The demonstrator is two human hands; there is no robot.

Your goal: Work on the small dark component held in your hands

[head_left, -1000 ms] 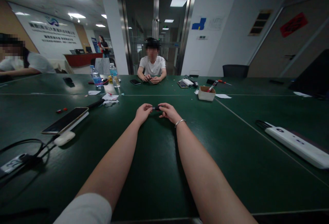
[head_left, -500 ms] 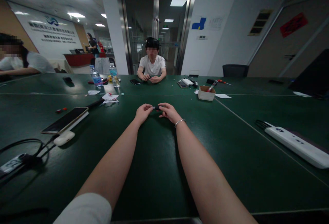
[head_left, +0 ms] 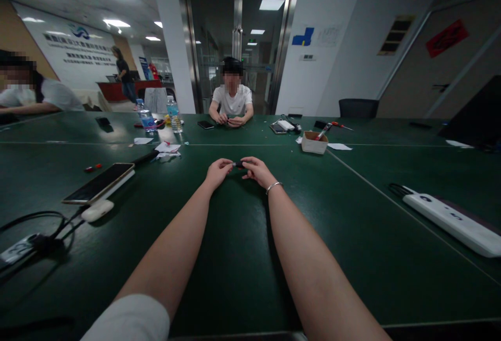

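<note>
Both my arms reach out over the green table [head_left: 235,257], the hands meeting at a small black stick with a silvery end [head_left: 239,164]. It looks like a USB plug or flash drive, but is too small to be sure. My left hand [head_left: 217,173] pinches its silvery end between thumb and forefinger. The black body is gripped by the fingertips of my right hand [head_left: 259,170], whose lower fingers curl beneath. A metal bracelet [head_left: 274,187] circles the right wrist. Fingertips hide part of the stick, which is held level just above the table.
To the left lie a phone [head_left: 99,182] on a white block, a white case [head_left: 97,210] and black cables [head_left: 47,242]. A white power strip [head_left: 454,221] is at right. Farther off stand a small box [head_left: 314,143] and water bottles [head_left: 146,117]. Across sits a person [head_left: 232,98].
My hands and the black stick stay in place. In the far left background, a standing person has moved leftward.
</note>
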